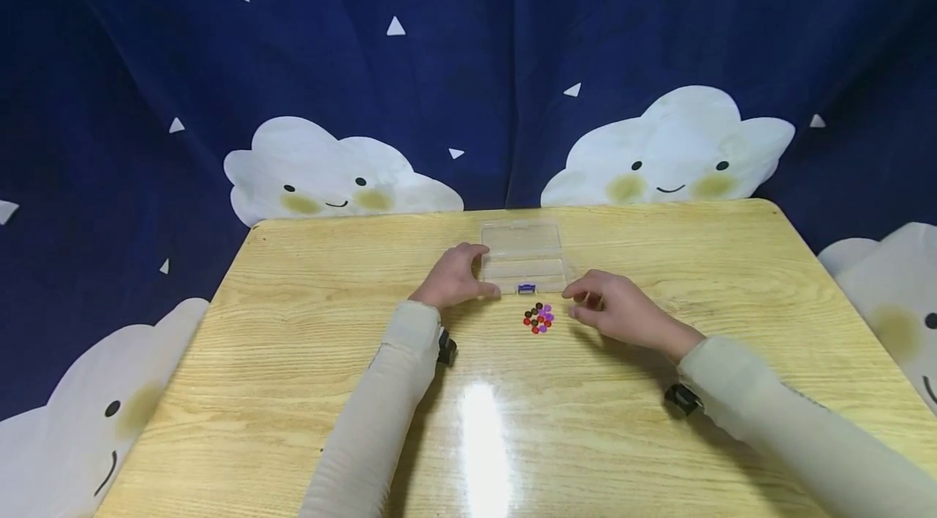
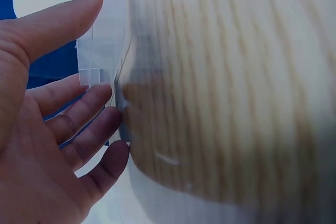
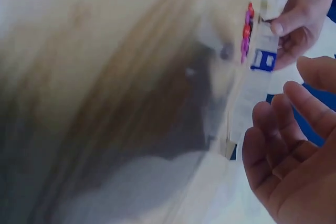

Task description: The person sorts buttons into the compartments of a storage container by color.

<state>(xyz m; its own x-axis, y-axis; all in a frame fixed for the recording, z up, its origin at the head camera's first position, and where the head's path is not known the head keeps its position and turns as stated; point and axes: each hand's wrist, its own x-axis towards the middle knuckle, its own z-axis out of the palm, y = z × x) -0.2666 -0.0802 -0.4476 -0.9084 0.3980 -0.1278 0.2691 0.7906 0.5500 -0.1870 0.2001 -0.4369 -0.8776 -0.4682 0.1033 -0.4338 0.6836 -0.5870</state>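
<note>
A clear plastic box (image 1: 523, 267) lies on the table with its lid (image 1: 520, 237) folded back; a blue-purple latch (image 1: 526, 289) sits on its front edge. My left hand (image 1: 455, 276) is at the box's left side, thumb near the front corner and fingers loosely bent; the left wrist view shows the fingertips beside the clear plastic (image 2: 102, 30), contact unclear. Just in front of the box lies a small cluster of red, dark brown and purple beads (image 1: 538, 319). Beyond their right side my right hand (image 1: 615, 306) hovers with relaxed, bent fingers, holding nothing visible.
The pale wooden table (image 1: 307, 323) ends at a dark blue curtain (image 1: 468, 54) printed with white clouds and triangles. A bright glare (image 1: 485, 449) lies on the table's near part. Each wrist carries a small black camera (image 1: 446, 347).
</note>
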